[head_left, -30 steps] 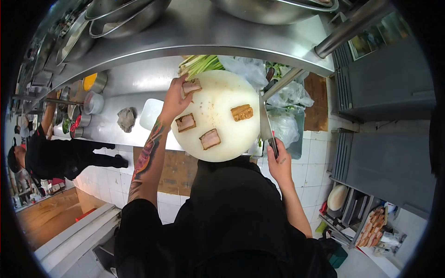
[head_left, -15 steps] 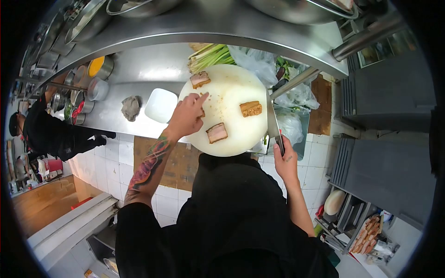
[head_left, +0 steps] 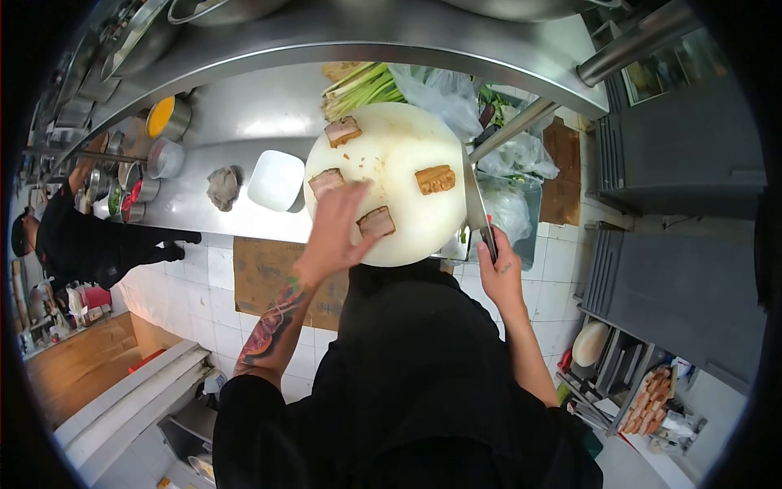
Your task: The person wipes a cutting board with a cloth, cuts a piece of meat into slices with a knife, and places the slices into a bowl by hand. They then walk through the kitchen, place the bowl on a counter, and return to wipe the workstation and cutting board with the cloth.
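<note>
A round white cutting board (head_left: 407, 147) bears several chunks of cooked pork belly. One chunk (head_left: 343, 131) lies at the top left and another (head_left: 327, 181) at the left edge. A third chunk (head_left: 376, 221) is near the front, and a browned chunk (head_left: 435, 179) sits at the right. My left hand (head_left: 332, 232) is over the board's left front, slightly blurred, fingers stretched out and thumb apart. Its thumb tip reaches the front chunk, while the fingers overlap the left one. My right hand (head_left: 502, 273) grips the dark handle of a kitchen knife (head_left: 474, 196), blade along the board's right edge.
Left of the board are a square white bowl (head_left: 275, 181) and a crumpled grey cloth (head_left: 222, 188) on the steel counter (head_left: 220, 106). Green stalks (head_left: 358, 91) and plastic bags (head_left: 440, 96) lie behind. A steel shelf (head_left: 366, 53) overhangs the counter. Another person (head_left: 85, 236) works at far left.
My left hand has drawn back toward me and its fingers have spread, leaving the left chunk in fuller view. The right hand still holds the knife beside the board; the whole view has shifted slightly.
</note>
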`<act>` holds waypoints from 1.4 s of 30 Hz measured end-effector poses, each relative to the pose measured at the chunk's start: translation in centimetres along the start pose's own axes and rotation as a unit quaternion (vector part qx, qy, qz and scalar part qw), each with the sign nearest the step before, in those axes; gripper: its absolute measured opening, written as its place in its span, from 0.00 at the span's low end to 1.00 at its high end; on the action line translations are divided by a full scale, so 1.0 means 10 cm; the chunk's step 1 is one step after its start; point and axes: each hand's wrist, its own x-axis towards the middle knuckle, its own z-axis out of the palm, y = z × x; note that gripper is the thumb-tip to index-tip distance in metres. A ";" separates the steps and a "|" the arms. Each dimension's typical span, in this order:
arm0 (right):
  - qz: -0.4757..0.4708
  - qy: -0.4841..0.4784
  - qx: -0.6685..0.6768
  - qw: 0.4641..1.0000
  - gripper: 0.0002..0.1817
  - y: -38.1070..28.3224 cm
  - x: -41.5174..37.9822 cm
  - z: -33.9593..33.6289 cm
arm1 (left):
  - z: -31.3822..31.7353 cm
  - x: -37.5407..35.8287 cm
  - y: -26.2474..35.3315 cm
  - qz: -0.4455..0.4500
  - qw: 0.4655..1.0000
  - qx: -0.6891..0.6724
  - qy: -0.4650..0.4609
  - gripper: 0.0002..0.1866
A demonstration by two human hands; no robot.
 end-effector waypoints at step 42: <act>0.026 -0.035 -0.031 0.999 0.22 -0.12 0.13 -0.14 | 0.26 -0.02 0.40 -0.030 0.999 -0.012 -0.037 0.31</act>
